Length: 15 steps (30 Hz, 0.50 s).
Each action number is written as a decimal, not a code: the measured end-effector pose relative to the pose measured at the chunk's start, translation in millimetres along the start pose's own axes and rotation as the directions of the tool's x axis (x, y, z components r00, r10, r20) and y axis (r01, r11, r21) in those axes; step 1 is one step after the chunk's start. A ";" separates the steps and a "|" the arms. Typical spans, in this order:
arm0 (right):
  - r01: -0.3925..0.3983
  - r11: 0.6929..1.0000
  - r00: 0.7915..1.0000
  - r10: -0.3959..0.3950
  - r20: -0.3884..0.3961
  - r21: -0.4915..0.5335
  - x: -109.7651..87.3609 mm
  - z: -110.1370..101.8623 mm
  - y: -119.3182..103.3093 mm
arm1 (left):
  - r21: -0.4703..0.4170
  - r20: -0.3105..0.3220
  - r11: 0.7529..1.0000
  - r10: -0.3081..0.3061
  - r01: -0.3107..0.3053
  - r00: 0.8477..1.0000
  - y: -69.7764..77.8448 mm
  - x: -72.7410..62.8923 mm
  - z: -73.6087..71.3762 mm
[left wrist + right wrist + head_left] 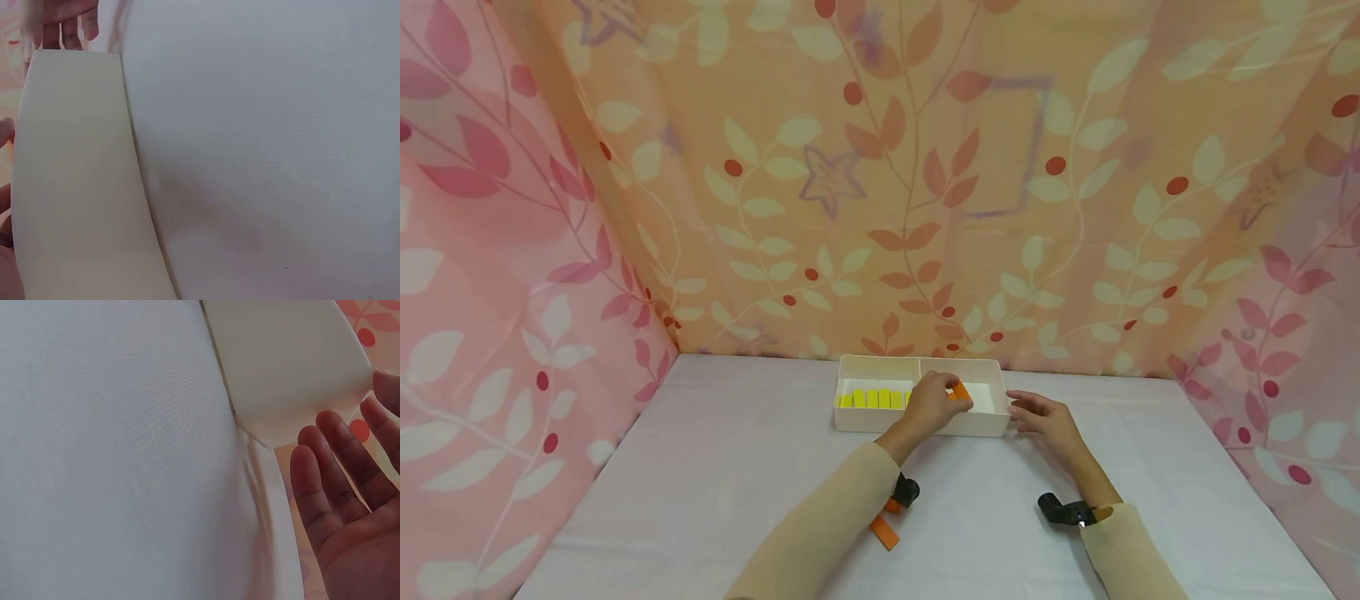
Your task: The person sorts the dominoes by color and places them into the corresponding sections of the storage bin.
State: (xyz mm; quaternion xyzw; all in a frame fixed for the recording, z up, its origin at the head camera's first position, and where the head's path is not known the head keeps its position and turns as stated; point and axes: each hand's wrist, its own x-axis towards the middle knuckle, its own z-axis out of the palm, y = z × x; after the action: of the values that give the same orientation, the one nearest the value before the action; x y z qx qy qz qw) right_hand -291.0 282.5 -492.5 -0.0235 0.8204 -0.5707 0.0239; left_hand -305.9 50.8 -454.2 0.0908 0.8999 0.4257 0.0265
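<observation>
A cream two-compartment box point(865, 422) stands toward the back of the table. Over its right compartment, my left hand point(932, 402) pinches a small flat orange block point(961, 392) between thumb and fingers. Several yellow blocks point(872, 399) stand in a row in the left compartment, partly hidden by that hand. In the left wrist view, the box's front wall point(81, 156) covers most of the left hand's fingers. At the right end of the box is my right hand point(1045, 421), its fingers loosely extended. The right wrist view shows its fingertips point(331, 419) right at the end wall.
Two orange blocks point(884, 532) lie on the table below the left forearm, one partly hidden by the wrist camera point(907, 491). A white cloth covers the table point(700, 467). Leaf-patterned curtains point(910, 208) hang behind and at both sides.
</observation>
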 end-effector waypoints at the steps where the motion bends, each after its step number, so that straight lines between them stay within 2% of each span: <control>1: -0.001 1.000 1.000 0.001 0.001 0.000 -0.1 -0.3 0.0 | 0.015 0.004 1.000 -0.009 0.009 1.000 1.0 1.3 1.0; 8: -0.003 1.000 1.000 0.003 0.001 -0.013 0.8 -0.2 0.4 | 0.120 -0.006 0.989 -0.087 0.087 0.996 10.0 9.0 7.7; 15: -0.014 1.000 1.000 0.014 0.013 -0.023 2.1 -0.6 0.1 | 0.193 0.010 0.965 -0.185 0.180 0.983 19.4 14.9 9.5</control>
State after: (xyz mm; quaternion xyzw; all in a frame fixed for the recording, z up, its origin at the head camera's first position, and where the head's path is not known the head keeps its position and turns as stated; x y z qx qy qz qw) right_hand -293.2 283.0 -492.5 -0.0217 0.8268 -0.5611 0.0330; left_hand -316.7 72.8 -444.9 0.0157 0.9408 0.3315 0.0692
